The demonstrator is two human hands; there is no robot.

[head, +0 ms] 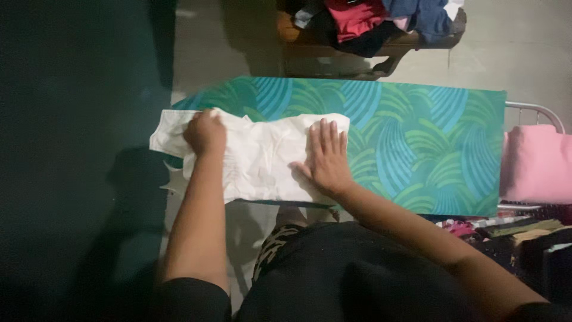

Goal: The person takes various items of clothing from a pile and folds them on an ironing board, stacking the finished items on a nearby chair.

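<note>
While both hands press it, the white garment (256, 158) lies creased

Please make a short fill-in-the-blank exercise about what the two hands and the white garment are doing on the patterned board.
1. The white garment lies on a board with a cover patterned in green and ____.
2. The right hand rests on the garment with its fingers ____.
3. The left hand is closed into a ____ on the garment.
4. The folded cloth at the board's right end is ____.

Missing words: blue; flat; fist; pink
</note>
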